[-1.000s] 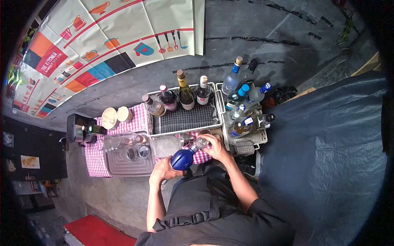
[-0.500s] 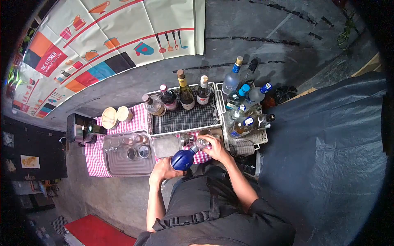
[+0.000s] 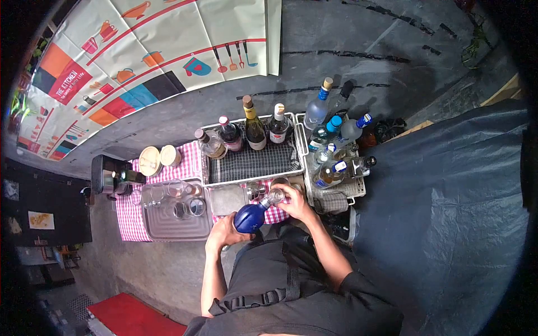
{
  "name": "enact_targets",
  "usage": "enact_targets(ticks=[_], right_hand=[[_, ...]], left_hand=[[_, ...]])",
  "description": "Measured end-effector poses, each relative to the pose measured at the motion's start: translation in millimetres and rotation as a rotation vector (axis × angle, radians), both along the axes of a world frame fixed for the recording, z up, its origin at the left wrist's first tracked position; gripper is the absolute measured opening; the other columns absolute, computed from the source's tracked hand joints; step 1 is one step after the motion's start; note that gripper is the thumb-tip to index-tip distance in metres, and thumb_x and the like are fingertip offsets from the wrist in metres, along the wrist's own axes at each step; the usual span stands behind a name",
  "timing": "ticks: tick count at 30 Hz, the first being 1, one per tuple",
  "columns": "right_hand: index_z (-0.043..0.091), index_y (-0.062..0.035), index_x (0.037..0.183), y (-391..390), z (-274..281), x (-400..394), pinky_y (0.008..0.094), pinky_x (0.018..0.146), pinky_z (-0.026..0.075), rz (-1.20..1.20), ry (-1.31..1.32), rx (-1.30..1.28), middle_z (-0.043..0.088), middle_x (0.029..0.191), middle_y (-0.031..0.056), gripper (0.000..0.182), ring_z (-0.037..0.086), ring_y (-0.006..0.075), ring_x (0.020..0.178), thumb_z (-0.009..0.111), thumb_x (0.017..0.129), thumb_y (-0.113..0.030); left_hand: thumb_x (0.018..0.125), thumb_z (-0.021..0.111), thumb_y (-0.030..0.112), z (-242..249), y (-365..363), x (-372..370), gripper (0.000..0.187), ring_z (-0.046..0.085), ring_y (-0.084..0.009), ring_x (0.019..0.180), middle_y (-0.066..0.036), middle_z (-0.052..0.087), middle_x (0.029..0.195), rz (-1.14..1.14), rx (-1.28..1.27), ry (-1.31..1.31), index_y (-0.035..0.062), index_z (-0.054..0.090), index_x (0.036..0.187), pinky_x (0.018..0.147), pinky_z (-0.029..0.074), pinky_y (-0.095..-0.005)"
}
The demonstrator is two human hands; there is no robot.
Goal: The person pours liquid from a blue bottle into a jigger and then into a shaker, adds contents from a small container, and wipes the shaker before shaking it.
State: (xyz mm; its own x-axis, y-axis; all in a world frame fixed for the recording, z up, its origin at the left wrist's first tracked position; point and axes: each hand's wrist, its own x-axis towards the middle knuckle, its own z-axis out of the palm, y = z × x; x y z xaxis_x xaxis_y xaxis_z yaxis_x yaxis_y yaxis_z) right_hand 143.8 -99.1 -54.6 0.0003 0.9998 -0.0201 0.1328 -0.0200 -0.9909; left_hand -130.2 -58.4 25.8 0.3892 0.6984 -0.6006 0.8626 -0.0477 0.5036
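Note:
My left hand [image 3: 222, 231] is closed around a dark blue bottle [image 3: 249, 219] with a rounded body. The bottle is tilted, its neck pointing up and right toward a small clear glass [image 3: 276, 195]. Closed fingers of my right hand [image 3: 296, 203] hold that glass at the bottle's mouth. Whether liquid flows between them is too small to tell. Just behind the glass, a metal cup [image 3: 256, 191] lies or stands on the red checked cloth [image 3: 274, 215].
A white wire basket [image 3: 205, 183] behind my hands holds several bottles. More bottles crowd a second basket [image 3: 358, 193] at the right. Leftward are a clear tray [image 3: 154, 232] with glasses, two pale bowls [image 3: 149, 161] and a black appliance [image 3: 106, 173].
The small glass and the blue bottle have shifted very slightly in my hands, and the glass's rim now faces more upward. Both hands keep their hold.

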Motion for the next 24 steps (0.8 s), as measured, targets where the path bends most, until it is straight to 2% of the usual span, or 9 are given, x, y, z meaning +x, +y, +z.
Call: enact_targets(ticks=[2,8,9,10,12,13,14,16,24], right_hand=[[0.061,-0.0003,0.131,-1.0,-6.9,-0.4,0.0351,0.106,0.051,-0.009,0.149,-0.081,0.069,0.125,0.0116,0.056,0.064,0.0211,0.121,0.074,0.077,0.008],[0.061,-0.0016,0.134,-1.5,11.0,1.8,0.0330,0.104,0.053,-0.078,0.344,-0.176,0.068,0.126,0.0086,0.055,0.064,0.0166,0.119,0.077,0.082,0.006],[0.061,-0.0016,0.135,1.6,8.3,3.2,0.0354,0.103,0.053,-0.096,0.285,-0.151,0.069,0.127,0.0123,0.057,0.066,0.0221,0.118,0.080,0.081,0.000],[0.061,-0.0016,0.135,2.7,6.2,5.2,0.0354,0.103,0.053,-0.098,0.284,-0.152,0.069,0.127,0.0123,0.057,0.066,0.0221,0.118,0.080,0.081,0.000],[0.060,-0.0005,0.136,6.1,6.2,8.4,0.0366,0.098,0.053,-0.150,-0.220,0.030,0.069,0.124,0.0151,0.061,0.068,0.0260,0.113,0.082,0.080,-0.005],[0.060,-0.0016,0.137,6.0,10.4,9.9,0.0394,0.100,0.052,-0.145,-0.316,-0.021,0.066,0.127,0.0186,0.062,0.066,0.0339,0.115,0.082,0.081,-0.013],[0.060,-0.0016,0.137,5.8,11.5,8.7,0.0394,0.100,0.052,-0.143,-0.316,-0.020,0.066,0.127,0.0186,0.062,0.066,0.0339,0.115,0.082,0.081,-0.013],[0.059,-0.0035,0.141,4.8,11.9,6.1,0.0416,0.100,0.051,-0.169,-0.521,-0.073,0.065,0.126,0.0186,0.066,0.065,0.0367,0.115,0.082,0.080,-0.013],[0.059,-0.0072,0.143,7.9,-1.2,3.4,0.0434,0.097,0.052,-0.091,-0.700,-0.120,0.062,0.117,0.0173,0.068,0.064,0.0360,0.111,0.082,0.079,-0.013]], left_hand=[[0.053,0.092,0.050,-12.7,-3.4,-3.2,0.093,0.072,-0.0351,0.107,-0.023,0.073,0.113,0.006,0.023,-0.034,0.0014,0.064,0.127,0.095,0.057,-0.0448],[0.055,0.094,0.043,-45.2,-12.8,-7.6,0.089,0.072,-0.0341,0.106,-0.020,0.073,0.112,0.155,0.000,-0.265,0.0054,0.060,0.128,0.093,0.056,-0.0446],[0.055,0.095,0.041,-50.6,-14.2,-8.5,0.088,0.072,-0.0334,0.107,-0.019,0.073,0.112,0.181,0.011,-0.330,0.0058,0.060,0.128,0.093,0.055,-0.0442],[0.055,0.095,0.039,-55.6,-16.4,-9.6,0.088,0.072,-0.0327,0.107,-0.019,0.073,0.112,0.206,0.021,-0.395,0.0061,0.060,0.128,0.094,0.055,-0.0438],[0.055,0.095,0.039,-61.0,-20.4,-11.4,0.088,0.071,-0.0325,0.107,-0.019,0.072,0.113,0.216,0.039,-0.381,0.0063,0.060,0.128,0.094,0.055,-0.0436],[0.055,0.095,0.039,-61.4,-21.2,-12.2,0.088,0.071,-0.0324,0.108,-0.019,0.072,0.113,0.229,0.058,-0.366,0.0065,0.060,0.129,0.094,0.055,-0.0433],[0.055,0.095,0.039,-61.9,-22.1,-13.3,0.088,0.071,-0.0324,0.108,-0.019,0.072,0.113,0.230,0.059,-0.366,0.0065,0.060,0.129,0.094,0.055,-0.0433],[0.055,0.095,0.037,-56.9,-23.5,-12.8,0.087,0.071,-0.0309,0.108,-0.018,0.072,0.114,0.233,0.066,-0.367,0.0069,0.061,0.129,0.094,0.055,-0.0429],[0.055,0.096,0.034,-37.3,-24.9,-10.9,0.085,0.071,-0.0279,0.107,-0.016,0.073,0.114,0.279,0.013,-0.369,0.0069,0.061,0.128,0.095,0.055,-0.0416]])
